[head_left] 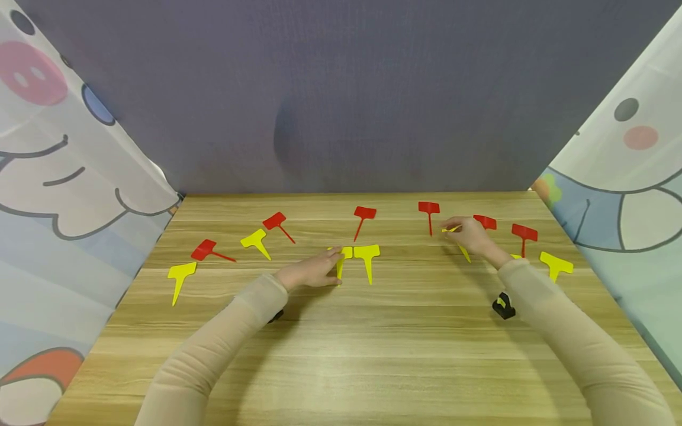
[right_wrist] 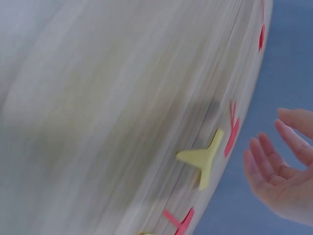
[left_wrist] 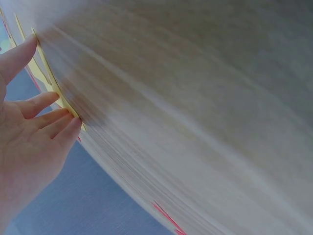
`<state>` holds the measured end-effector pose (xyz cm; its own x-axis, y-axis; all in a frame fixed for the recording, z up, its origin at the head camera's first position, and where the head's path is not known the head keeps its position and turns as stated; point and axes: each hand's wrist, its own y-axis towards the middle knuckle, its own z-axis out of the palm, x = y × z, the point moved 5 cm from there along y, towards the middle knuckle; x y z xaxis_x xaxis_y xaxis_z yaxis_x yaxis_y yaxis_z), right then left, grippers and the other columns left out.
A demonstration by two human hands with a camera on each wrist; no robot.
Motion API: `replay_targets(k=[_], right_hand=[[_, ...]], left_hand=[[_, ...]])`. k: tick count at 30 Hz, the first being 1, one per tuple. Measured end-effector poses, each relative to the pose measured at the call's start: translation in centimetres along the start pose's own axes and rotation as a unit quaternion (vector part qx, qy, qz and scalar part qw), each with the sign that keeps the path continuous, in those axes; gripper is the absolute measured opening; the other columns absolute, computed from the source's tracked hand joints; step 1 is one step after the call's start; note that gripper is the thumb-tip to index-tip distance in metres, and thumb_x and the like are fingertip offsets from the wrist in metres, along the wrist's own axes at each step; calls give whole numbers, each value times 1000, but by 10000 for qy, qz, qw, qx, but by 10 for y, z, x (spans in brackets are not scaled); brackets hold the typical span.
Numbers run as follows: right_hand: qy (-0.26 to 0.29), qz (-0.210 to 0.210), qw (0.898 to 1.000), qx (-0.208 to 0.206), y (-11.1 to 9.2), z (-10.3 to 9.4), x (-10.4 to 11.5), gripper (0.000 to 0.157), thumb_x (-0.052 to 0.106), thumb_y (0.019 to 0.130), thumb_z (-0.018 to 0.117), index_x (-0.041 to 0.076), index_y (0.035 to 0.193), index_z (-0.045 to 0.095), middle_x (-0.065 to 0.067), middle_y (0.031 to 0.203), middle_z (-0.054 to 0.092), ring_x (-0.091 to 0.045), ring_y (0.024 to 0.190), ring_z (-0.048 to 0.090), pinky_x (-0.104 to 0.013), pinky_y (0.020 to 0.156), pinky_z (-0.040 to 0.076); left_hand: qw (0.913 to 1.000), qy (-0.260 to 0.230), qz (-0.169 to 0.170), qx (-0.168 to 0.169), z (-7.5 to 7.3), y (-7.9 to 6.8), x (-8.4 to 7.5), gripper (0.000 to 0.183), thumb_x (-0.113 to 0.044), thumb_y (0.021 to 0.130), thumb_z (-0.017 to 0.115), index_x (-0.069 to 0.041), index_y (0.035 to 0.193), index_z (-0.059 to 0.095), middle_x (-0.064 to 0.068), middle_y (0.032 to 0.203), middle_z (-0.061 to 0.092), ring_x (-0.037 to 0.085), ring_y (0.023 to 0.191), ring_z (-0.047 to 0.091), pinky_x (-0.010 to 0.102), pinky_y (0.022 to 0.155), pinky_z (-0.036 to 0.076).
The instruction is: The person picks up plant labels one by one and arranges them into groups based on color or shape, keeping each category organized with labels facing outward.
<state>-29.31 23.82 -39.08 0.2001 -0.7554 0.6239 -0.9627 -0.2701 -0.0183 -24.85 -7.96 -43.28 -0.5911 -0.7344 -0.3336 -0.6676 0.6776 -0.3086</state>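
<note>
My left hand [head_left: 314, 271] reaches over a yellow T-shaped plant label [head_left: 347, 252] lying on the table. In the left wrist view its extended fingers and thumb touch opposite ends of the yellow label [left_wrist: 53, 83]. Just to the right, a second yellow label [head_left: 367, 252] lies with its stem toward me. Over on the right side, my right hand [head_left: 469, 233] overlaps another yellow label [head_left: 465, 254] in the head view. The right wrist view shows that hand [right_wrist: 281, 171] with loosely bent fingers and nothing between them, apart from a yellow label [right_wrist: 208, 159] on the tabletop.
Along the back lie red labels [head_left: 364, 213], including ones at far left [head_left: 204, 248] and far right [head_left: 524, 232]. Yellow labels [head_left: 182, 271] lie at both sides. A grey panel [head_left: 341, 100] rises behind the wood table [head_left: 341, 355]; printed curtains [head_left: 629, 195] flank it.
</note>
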Motion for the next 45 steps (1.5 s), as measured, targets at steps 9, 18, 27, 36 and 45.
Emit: replay_targets(k=[9,18,27,36,45], right_hand=[[-83,242,9996,83,3,-3,-18,36,10,87,55,-9,117,52,-29,119,48,-43,101,48,-49,81,44],[-240,310,9992,26,6,-4,-31,41,13,85,58,-10,118,50,-34,120,44,-48,105,43,-54,85,39],[-243,505,9983,162,10,-2,-43,47,17,85,58,-10,121,45,-35,123,40,-49,110,38,-56,88,35],[-242,600,9977,210,12,0,-52,52,19,84,59,-11,122,43,-33,123,41,-48,113,36,-56,91,33],[-148,761,9966,295,15,1,-52,54,20,83,61,-10,124,42,-32,125,39,-45,114,35,-54,93,32]], left_hand=[[10000,58,-71,31,0,0,0,66,-32,88,53,4,136,25,19,145,9,29,132,18,36,106,20],[9999,-62,-89,41,2,1,2,67,-32,88,54,4,136,25,19,145,8,29,132,14,36,107,18],[9999,-83,-71,26,2,1,2,67,-31,88,53,4,137,24,19,146,8,28,133,13,36,107,17],[9999,-78,-87,37,2,1,2,67,-32,88,53,4,137,24,18,146,8,28,133,14,37,107,17],[10000,-45,-27,14,2,2,2,66,-30,88,53,6,136,25,20,145,10,30,132,15,37,107,18]])
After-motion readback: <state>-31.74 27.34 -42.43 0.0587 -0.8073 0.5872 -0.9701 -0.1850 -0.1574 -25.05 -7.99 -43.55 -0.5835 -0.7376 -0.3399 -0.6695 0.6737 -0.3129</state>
